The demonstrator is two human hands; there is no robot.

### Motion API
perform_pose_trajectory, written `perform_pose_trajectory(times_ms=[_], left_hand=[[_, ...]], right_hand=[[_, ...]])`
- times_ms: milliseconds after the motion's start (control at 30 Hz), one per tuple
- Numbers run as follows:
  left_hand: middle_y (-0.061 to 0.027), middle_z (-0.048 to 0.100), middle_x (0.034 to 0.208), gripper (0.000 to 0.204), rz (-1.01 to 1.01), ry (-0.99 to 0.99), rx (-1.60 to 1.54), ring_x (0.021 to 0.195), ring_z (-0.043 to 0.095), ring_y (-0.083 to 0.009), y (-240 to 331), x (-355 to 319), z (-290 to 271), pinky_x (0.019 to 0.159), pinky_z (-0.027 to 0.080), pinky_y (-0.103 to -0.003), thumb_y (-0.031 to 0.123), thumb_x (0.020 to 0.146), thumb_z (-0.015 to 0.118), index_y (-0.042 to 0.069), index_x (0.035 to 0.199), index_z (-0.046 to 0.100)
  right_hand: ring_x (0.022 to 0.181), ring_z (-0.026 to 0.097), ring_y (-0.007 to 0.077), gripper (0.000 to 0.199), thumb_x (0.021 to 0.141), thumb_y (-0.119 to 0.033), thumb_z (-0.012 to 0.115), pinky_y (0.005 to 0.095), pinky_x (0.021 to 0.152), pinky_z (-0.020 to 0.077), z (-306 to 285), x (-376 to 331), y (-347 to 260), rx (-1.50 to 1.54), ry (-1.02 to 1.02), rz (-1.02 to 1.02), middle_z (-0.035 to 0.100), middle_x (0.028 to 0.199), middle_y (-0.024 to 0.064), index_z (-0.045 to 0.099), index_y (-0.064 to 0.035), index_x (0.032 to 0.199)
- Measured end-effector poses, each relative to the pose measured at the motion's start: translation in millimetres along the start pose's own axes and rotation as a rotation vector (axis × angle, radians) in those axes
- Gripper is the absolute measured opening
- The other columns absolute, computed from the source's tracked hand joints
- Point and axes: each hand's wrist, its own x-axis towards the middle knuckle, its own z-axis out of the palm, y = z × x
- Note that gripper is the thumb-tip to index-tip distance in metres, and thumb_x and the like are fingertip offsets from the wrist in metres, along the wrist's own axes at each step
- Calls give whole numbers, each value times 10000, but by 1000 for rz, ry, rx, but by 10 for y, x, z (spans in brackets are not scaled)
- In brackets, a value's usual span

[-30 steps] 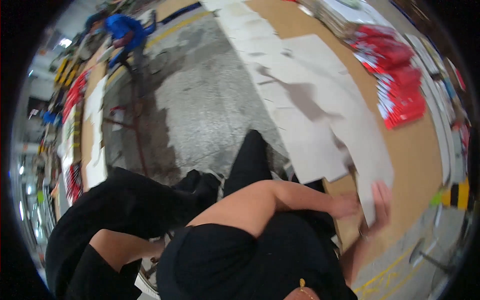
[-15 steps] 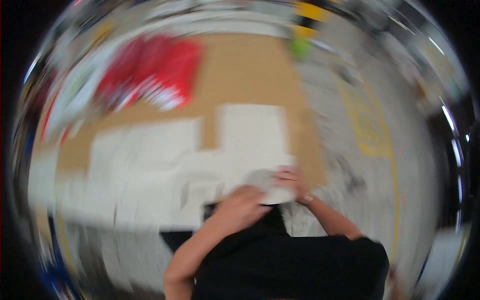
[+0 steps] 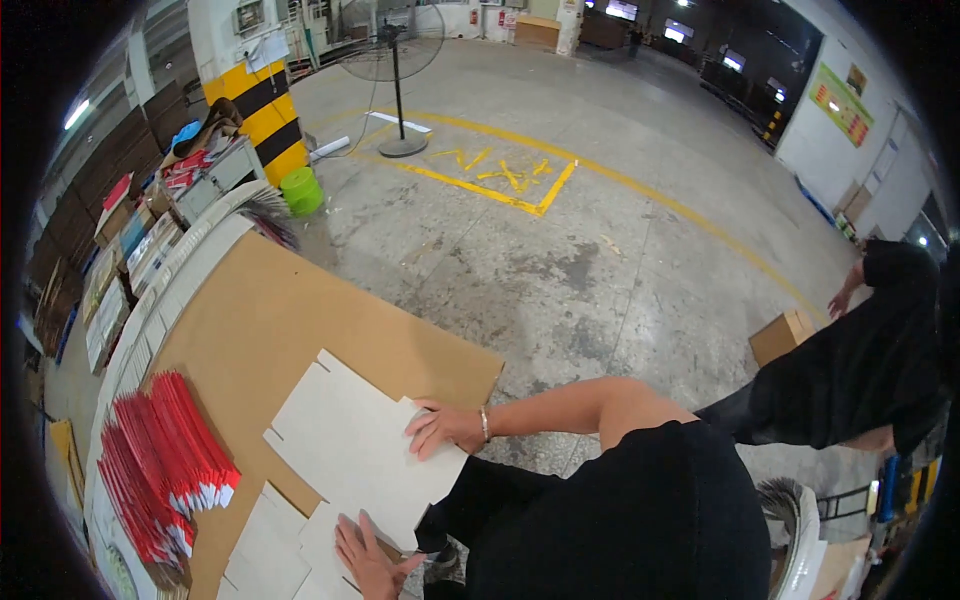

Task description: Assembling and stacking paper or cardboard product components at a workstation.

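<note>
Flat white card blanks [image 3: 350,440] with small slots cut in their edges lie on a brown board-topped table, partly overlapping one another. My right hand [image 3: 447,428], a bracelet at its wrist, rests with its fingers stretched over the right part of the largest blank. Nearer to me, my left hand [image 3: 372,562] lies spread on the white card close to the table edge. Neither hand grips anything that I can see. Left of the blanks stand red folded packets [image 3: 165,460], packed in two rows.
The brown tabletop [image 3: 300,310] reaches away to the far left, edged by a long row of white pieces [image 3: 150,320]. Beyond it are a green bucket [image 3: 301,191], a striped pillar [image 3: 265,120] and a standing fan [image 3: 400,90]. On the right, another person [image 3: 850,350] is near a carton [image 3: 782,338].
The view has swung to the right, bringing the floor and another person into sight. My hands, close together before over the white card, are now apart and flat on it.
</note>
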Motion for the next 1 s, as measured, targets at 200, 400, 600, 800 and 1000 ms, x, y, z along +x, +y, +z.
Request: perform_pose_trajectory(times_ms=[200, 400, 600, 800, 1000], left_hand=[[-330, 243, 1493, 1208, 150, 162, -131, 1380, 241, -496, -166, 67, -33, 1128, 215, -570, 495, 465, 890, 61, 1455, 351], [-141, 400, 1481, 629, 149, 138, -95, 1348, 353, -413, -85, 24, 63, 1129, 298, -473, 286, 778, 755, 158, 1356, 541], [-119, 605, 1127, 407, -115, 206, -346, 955, 564, -354, 325, 296, 292, 836, 447, -467, 123, 743, 739, 115, 1144, 669], [-109, 593, 1128, 358, 103, 459, -181, 978, 547, -337, 637, 536, 598, 816, 439, -450, 191, 810, 702, 110, 1155, 650], [-63, 458, 1431, 508, 296, 181, 125, 1198, 469, -352, 396, 125, 127, 943, 394, -539, 305, 824, 677, 199, 1305, 548]], right_hand=[[1357, 447, 219, 424, 774, -280, 713, 561, 1132, 139, -60, 18, 84, -19, -25, -27, 606, 1327, -41, 649, -268, 1192], [1122, 601, 192, 365, 749, -315, 795, 480, 1077, 240, -90, -102, -136, 9, 177, 124, 697, 1099, -34, 691, -212, 1084], [992, 595, 248, 617, 757, -479, 758, 463, 951, 337, -141, -29, -473, -185, 504, 733, 651, 1086, 71, 578, -206, 1280], [1036, 558, 252, 438, 823, -366, 669, 448, 881, 400, -4, 260, -388, -571, 238, 210, 625, 1074, 74, 609, -165, 1208], [778, 574, 276, 171, 808, -204, 724, 394, 720, 460, 366, 387, -506, -116, 127, -74, 625, 856, 72, 678, -90, 926]])
